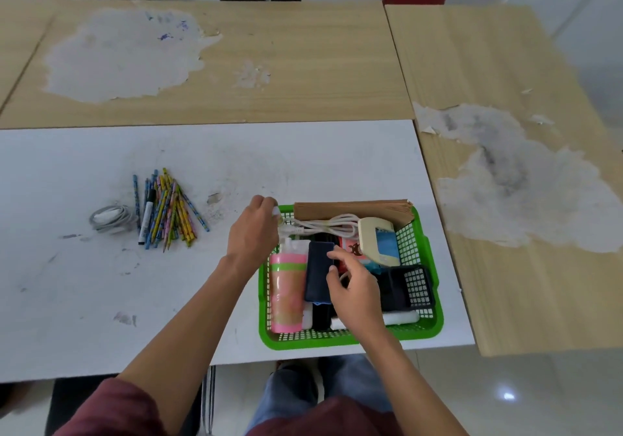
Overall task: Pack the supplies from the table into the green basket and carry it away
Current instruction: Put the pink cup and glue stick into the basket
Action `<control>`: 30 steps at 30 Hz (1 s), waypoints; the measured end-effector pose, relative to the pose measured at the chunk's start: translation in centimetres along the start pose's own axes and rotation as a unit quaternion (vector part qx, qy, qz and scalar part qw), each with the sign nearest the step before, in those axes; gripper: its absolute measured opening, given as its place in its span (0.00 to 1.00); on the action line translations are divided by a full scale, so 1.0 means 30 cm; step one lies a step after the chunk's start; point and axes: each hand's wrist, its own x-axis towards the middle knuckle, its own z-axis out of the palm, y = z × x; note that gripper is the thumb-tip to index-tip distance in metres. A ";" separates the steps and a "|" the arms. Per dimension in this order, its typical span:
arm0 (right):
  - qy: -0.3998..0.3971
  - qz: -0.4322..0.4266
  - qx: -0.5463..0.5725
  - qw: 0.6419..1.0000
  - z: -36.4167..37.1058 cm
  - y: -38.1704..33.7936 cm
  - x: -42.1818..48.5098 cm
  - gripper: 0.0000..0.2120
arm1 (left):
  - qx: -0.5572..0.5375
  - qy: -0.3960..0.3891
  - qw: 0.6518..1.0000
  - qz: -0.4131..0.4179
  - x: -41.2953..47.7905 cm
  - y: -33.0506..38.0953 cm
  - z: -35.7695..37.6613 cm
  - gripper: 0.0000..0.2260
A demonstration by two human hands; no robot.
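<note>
Though largely packed, not done: basket [337, 342] near right, well filled; pencils [170, 211] and grey cable [109, 220] waiting at left. Left hand [254, 225] pinching white cable [323, 228]; right hand [355, 289] curled over dark case [318, 267], grip unclear.

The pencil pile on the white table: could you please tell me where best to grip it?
Probably grip the pencil pile across its middle, from above, closing in from both long sides: the pencils lie flat and bunch there, while their ends fan out.

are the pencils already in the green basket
No, the pencils lie in a loose pile on the white table, off to the left of the green basket and apart from it.
</note>
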 end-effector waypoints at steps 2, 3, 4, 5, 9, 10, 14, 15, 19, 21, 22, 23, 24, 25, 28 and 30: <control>-0.004 -0.008 0.005 1.000 -0.019 -0.006 0.045 0.12 | 0.019 -0.002 1.000 0.001 0.007 0.015 0.012 0.09; -0.005 -0.006 0.004 1.000 -0.026 -0.007 0.066 0.12 | 0.025 -0.004 1.000 0.006 0.010 0.022 0.014 0.08; -0.010 -0.005 0.002 1.000 -0.037 -0.012 0.089 0.11 | 0.030 -0.005 0.999 0.009 0.016 0.030 0.014 0.08; -0.019 -0.007 0.000 1.000 -0.043 -0.021 0.107 0.11 | 0.030 -0.006 0.999 0.011 0.018 0.034 0.012 0.07; -0.103 -0.068 -0.027 0.992 -0.026 -0.087 0.202 0.12 | 0.020 -0.006 1.000 -0.005 0.022 0.034 0.004 0.05; -0.136 -0.084 -0.047 0.986 -0.003 -0.102 0.235 0.12 | 0.021 -0.002 1.000 -0.008 0.019 0.031 0.002 0.05; -0.254 -0.136 -0.213 0.934 0.121 -0.104 0.351 0.12 | 0.023 0.022 0.999 -0.016 -0.008 0.020 0.005 0.04; -0.256 -0.144 -0.261 0.920 0.143 -0.093 0.367 0.13 | 0.023 0.028 0.999 -0.015 -0.017 0.019 0.010 0.04; -0.250 -0.136 -0.316 0.905 0.178 -0.072 0.392 0.18 | 0.038 0.029 0.998 -0.042 -0.051 0.009 0.055 0.03; -0.262 -0.143 -0.324 0.898 0.181 -0.063 0.400 0.17 | 0.040 0.021 0.997 -0.067 -0.060 0.001 0.081 0.05; -0.267 -0.148 -0.323 0.896 0.184 -0.059 0.405 0.16 | 0.037 0.019 0.996 -0.082 -0.060 -0.004 0.086 0.05; -0.267 -0.150 -0.319 0.897 0.185 -0.056 0.407 0.15 | 0.035 0.020 0.995 -0.094 -0.055 -0.008 0.086 0.05; -0.263 -0.154 -0.313 0.899 0.185 -0.051 0.409 0.14 | 0.032 0.024 0.994 -0.104 -0.049 -0.011 0.086 0.05; -0.253 -0.157 -0.305 0.905 0.184 -0.045 0.408 0.12 | 0.031 0.024 0.993 -0.107 -0.039 -0.011 0.084 0.05; -0.220 -0.165 -0.263 0.925 0.177 -0.031 0.407 0.08 | 0.039 0.014 0.993 -0.106 -0.003 0.003 0.087 0.07; -0.212 -0.173 -0.239 0.931 0.168 -0.020 0.409 0.07 | 0.043 0.005 0.992 -0.115 0.016 0.009 0.096 0.07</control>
